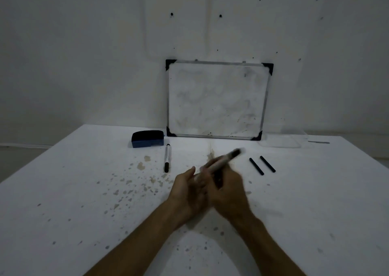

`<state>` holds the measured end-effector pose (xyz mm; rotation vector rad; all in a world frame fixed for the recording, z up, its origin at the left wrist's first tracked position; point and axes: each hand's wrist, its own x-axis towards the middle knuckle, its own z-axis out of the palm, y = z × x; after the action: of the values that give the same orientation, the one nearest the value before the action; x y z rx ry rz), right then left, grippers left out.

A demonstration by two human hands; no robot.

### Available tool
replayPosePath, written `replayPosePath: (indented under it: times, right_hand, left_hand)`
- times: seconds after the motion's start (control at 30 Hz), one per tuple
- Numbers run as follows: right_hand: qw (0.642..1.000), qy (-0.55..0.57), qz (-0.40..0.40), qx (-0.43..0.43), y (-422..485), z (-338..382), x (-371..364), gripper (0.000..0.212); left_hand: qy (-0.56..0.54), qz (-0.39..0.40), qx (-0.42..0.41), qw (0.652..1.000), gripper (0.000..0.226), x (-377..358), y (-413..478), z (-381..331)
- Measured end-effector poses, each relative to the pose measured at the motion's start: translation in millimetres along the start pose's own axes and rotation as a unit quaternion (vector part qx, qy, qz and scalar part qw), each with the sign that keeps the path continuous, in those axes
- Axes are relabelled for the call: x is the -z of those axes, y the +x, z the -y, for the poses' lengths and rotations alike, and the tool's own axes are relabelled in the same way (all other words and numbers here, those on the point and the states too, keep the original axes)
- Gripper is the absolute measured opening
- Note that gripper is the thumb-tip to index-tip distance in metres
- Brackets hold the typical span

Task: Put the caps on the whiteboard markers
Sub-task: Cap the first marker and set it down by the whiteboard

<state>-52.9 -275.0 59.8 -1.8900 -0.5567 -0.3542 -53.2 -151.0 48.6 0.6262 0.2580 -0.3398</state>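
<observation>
Both hands meet above the middle of the stained white table (73, 202). The right hand (228, 193) is closed around a blurred grey whiteboard marker with a dark end (226, 160), whose long axis runs from near-left to far-right, dark end pointing far and right. The left hand (189, 193) cups its near end; whether those fingers clamp it I cannot tell. A second grey marker with black ends (167, 158) lies on the table to the left, pointing near to far. Two loose black caps (262, 164) lie side by side to the right, apart. A blue eraser (148, 139) and a framed smudged whiteboard (216, 100) stand at the far edge. The near table is open.
</observation>
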Motion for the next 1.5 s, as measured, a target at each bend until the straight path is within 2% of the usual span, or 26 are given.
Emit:
replayPosePath:
  times: [0.03,0.07,0.1,0.23,0.27,0.37,0.4,0.47,0.53,0.7,0.83,0.97,1.07,1.13,1.2,1.27,1.37,1.5]
  right_hand:
    - [0.994,-0.096,0.047,-0.004,-4.2,-3.9,-8.9,0.023]
    - [0.988,-0.145,0.059,-0.013,-5.3,-9.6,-14.7,0.027]
    - [0.989,-0.141,0.043,-0.015,-4.5,-11.5,-17.4,0.031]
    - [0.998,0.009,-0.048,0.036,0.9,-9.0,-13.9,0.034]
    - [0.998,0.001,-0.046,0.051,-0.3,-12.3,-13.2,0.035]
    - [0.990,-0.139,0.007,0.040,-4.4,-22.6,-19.3,0.032]
    - [0.993,-0.118,-0.003,0.019,-2.3,-24.7,-20.0,0.029]
    - [0.998,-0.009,-0.058,-0.037,5.2,-21.2,-14.7,0.020]
    - [0.988,0.064,-0.115,-0.078,11.0,-16.2,-5.4,0.016]
    - [0.967,0.114,-0.161,-0.161,19.2,-19.8,10.1,0.020]
    - [0.947,0.183,-0.121,-0.237,28.6,-29.3,25.5,0.029]
    - [0.952,0.155,-0.082,-0.253,32.4,-43.5,43.4,0.037]
    - [0.966,0.065,-0.041,-0.247,29.8,-48.9,51.6,0.036]
    - [0.976,-0.045,-0.010,-0.215,26.6,-52.4,50.6,0.034]
    - [0.972,-0.167,0.017,-0.165,23.5,-55.4,45.6,0.036]
    - [0.962,-0.239,0.045,-0.126,20.7,-60.2,38.4,0.044]
    - [0.944,-0.297,0.076,-0.122,15.4,-64.2,27.0,0.046]
    - [0.937,-0.330,0.046,-0.108,9.5,-66.6,19.8,0.042]
  left_hand:
    - [-0.018,0.013,0.007,1.000,0.056,0.6,-0.9,-2.0]
    - [-0.026,0.019,0.005,0.999,0.055,0.6,-2.2,-4.6]
    - [-0.022,0.015,0.002,1.000,0.053,1.4,-2.7,-7.3]
    - [-0.037,-0.007,-0.008,0.999,0.047,9.0,-0.3,-15.8]
    - [-0.035,-0.006,-0.007,0.999,0.048,12.3,3.4,-16.6]
    - [-0.001,0.007,0.004,1.000,0.052,9.3,2.2,-13.9]
    - [0.016,0.005,-0.002,1.000,0.051,6.1,0.3,-12.8]
    - [0.048,-0.003,-0.024,0.999,0.047,2.8,-2.1,-12.1]
    - [0.081,0.009,-0.043,0.996,0.043,3.7,-0.9,-12.4]
    - [0.197,-0.010,-0.085,0.977,0.029,9.0,1.6,-18.5]
    - [0.347,-0.034,-0.143,0.926,0.024,16.9,3.6,-23.3]
    - [0.478,-0.042,-0.226,0.848,0.021,24.7,-0.5,-25.5]
    - [0.539,-0.052,-0.288,0.790,0.024,25.1,-3.1,-20.3]
    - [0.584,-0.048,-0.328,0.740,0.025,24.9,-5.1,-16.7]
    - [0.624,-0.038,-0.381,0.681,0.024,26.3,-4.5,-13.9]
    - [0.647,-0.042,-0.418,0.637,0.023,26.6,-2.2,-10.6]
    - [0.656,-0.053,-0.442,0.609,0.021,26.7,0.9,-7.2]
    - [0.637,-0.087,-0.448,0.621,0.020,23.8,0.3,-3.9]
